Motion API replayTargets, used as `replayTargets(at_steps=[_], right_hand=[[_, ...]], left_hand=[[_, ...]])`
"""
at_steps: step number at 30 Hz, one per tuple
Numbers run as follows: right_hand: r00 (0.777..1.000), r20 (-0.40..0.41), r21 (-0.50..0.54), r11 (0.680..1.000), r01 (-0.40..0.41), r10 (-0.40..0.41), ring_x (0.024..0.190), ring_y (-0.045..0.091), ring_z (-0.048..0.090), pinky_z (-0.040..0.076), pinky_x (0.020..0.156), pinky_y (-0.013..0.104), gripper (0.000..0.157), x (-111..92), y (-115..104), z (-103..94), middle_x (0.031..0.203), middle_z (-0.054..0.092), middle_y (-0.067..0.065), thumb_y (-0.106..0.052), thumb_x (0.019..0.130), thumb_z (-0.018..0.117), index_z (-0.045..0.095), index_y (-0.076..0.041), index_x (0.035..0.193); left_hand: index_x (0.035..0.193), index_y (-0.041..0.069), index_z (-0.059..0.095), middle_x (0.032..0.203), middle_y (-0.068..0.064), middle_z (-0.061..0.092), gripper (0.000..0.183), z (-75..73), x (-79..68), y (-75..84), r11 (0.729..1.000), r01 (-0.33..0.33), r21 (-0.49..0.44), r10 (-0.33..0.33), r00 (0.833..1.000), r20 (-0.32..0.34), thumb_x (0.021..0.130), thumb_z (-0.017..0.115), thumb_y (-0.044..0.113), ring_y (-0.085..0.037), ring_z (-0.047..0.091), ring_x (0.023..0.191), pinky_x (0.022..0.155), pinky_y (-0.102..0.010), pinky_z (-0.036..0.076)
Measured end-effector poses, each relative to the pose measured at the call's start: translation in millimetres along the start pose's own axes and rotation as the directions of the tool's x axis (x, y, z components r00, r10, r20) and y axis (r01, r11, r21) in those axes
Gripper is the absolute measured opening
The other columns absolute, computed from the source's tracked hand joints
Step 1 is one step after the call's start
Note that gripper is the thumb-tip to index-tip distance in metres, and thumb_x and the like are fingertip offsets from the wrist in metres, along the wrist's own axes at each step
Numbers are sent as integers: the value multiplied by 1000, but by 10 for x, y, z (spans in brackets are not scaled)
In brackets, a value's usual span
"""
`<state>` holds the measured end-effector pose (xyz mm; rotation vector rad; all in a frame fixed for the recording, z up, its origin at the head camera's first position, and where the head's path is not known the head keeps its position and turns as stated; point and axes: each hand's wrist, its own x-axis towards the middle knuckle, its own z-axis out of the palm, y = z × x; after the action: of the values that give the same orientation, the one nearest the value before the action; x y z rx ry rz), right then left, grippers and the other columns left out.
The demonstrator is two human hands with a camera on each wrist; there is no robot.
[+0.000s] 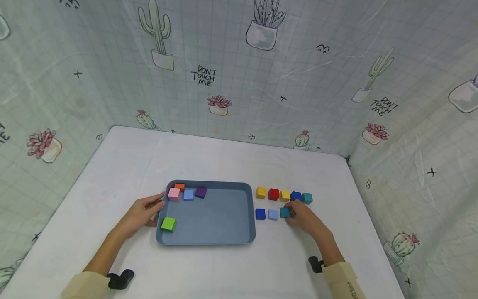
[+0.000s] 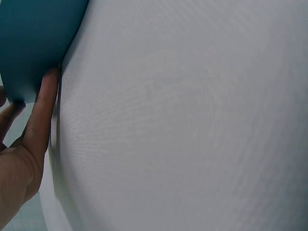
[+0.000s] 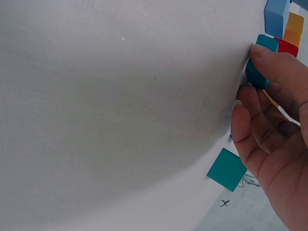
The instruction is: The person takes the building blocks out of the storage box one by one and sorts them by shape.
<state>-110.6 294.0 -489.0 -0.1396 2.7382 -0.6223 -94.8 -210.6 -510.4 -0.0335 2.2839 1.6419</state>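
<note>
My left hand (image 1: 140,214) rests against the left side of a blue-grey tray (image 1: 209,243), its fingers at the rim. In the left wrist view a straight finger (image 2: 44,103) touches the tray's wall (image 2: 41,43). To the right of the tray, my right hand (image 1: 304,216) pinches a teal block (image 1: 284,212) at the right end of the nearer row. The right wrist view has the thumb on this teal block (image 3: 257,72). Beside it in that row are a light blue block (image 1: 273,214) and a dark blue block (image 1: 260,214).
A farther row has a yellow block (image 1: 261,192), a red block (image 1: 273,194), another yellow block (image 1: 285,195), a blue block (image 1: 296,195) and a green-teal block (image 1: 307,198). Inside the tray lie orange (image 1: 179,187), pink (image 1: 174,194), light blue (image 1: 189,194), purple (image 1: 200,192) and green (image 1: 169,224) blocks.
</note>
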Motion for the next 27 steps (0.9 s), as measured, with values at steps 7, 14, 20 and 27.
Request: replayTargets(at_steps=[7,14,20,27], right_hand=[[1000,-17,-28,1000,5,-5,90,18,54,53,79,34,49,-43,-32,-64,109,52,4,-16,79,77,58,-10,124],[982,-109,-103,985,142,-153,96,22,57,53,79,35,44,-16,-141,-140,114,53,8,-20,82,75,57,-8,121],[957,-124,-103,963,249,-261,96,21,58,53,80,32,40,27,-299,-152,116,54,8,-18,83,73,58,-8,119],[945,-109,-83,950,302,-310,92,19,57,53,78,30,36,77,-482,-177,107,58,6,-23,87,70,58,-9,119]], left_hand=[[146,3,31,141,-30,36,62,4,-5,22,1000,0,5,0,1000,8,96,56,29,-41,51,113,66,-34,56],[146,3,31,140,-30,36,62,-25,3,34,1000,-10,2,10,1000,9,96,56,29,-41,51,113,66,-34,56],[146,3,31,142,-29,34,62,-45,12,38,1000,-13,16,13,1000,8,96,56,29,-42,50,113,66,-34,56],[147,3,30,142,-30,34,62,-9,-10,43,1000,19,7,-19,1000,12,97,55,28,-43,48,116,68,-34,56]])
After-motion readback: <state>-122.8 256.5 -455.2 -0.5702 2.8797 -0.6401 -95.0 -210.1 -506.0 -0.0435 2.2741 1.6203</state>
